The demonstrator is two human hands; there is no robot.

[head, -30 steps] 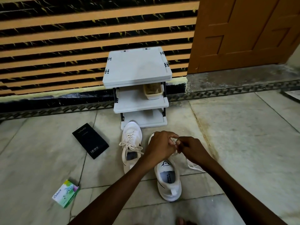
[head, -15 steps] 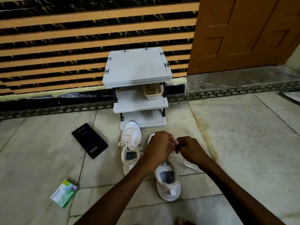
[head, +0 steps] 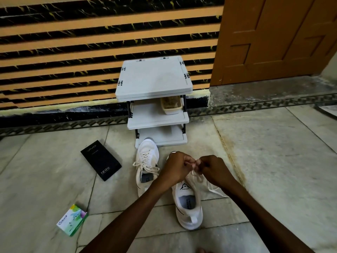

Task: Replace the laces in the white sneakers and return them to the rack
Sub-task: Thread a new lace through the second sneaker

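Left to right: a green carton point(head: 73, 220) and a black box point(head: 101, 160) lie closed on the floor point(head: 273, 170). The left sneaker point(head: 145, 161) is laced, its long axis 6–12 o'clock, toe at 12 against the bottom shelf of the rack point(head: 155, 79). On the middle shelf, a beige tray point(head: 171, 105) holds tan fibrous matter. The left hand point(head: 176, 168) and right hand point(head: 212, 168) meet over the right sneaker point(head: 189, 207), whose toe points toward 11 o'clock. Each grip pinches the lace point(head: 196, 177). Versus 0.5 s earlier, hands and sneakers keep their places.

Your matt grey plastic rack point(head: 154, 79) stands on smooth, faintly glossy stone floor point(head: 273, 161); before it, white cloth sneakers point(head: 189, 207) with woven laces point(head: 144, 165); left of it, a matt black cardboard box point(head: 101, 159).
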